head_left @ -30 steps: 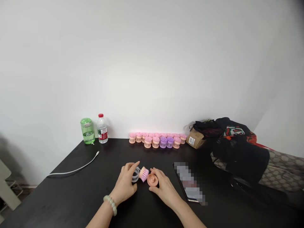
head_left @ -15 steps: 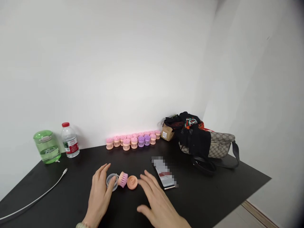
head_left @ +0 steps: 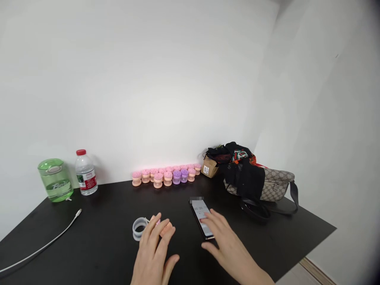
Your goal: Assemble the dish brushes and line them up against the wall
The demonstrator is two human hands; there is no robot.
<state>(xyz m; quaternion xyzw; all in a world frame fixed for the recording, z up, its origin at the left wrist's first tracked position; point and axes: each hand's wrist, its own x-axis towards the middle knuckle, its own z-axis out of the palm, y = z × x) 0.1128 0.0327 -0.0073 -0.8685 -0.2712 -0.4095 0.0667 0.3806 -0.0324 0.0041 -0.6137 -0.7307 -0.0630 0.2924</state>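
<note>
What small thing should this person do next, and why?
Perhaps tap the phone with the right hand: its fingers extend over the lower screen, and timer-like digits show above them. Whether the fingers touch the glass is unclear.

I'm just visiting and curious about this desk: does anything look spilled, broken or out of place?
Nothing looks spilled or broken. What stands out is the translucent ring near the peach part, which the left hand partly hides: they look like loose pieces, whereas the pink and purple brushes by the wall stand upright in a cluster.
</note>
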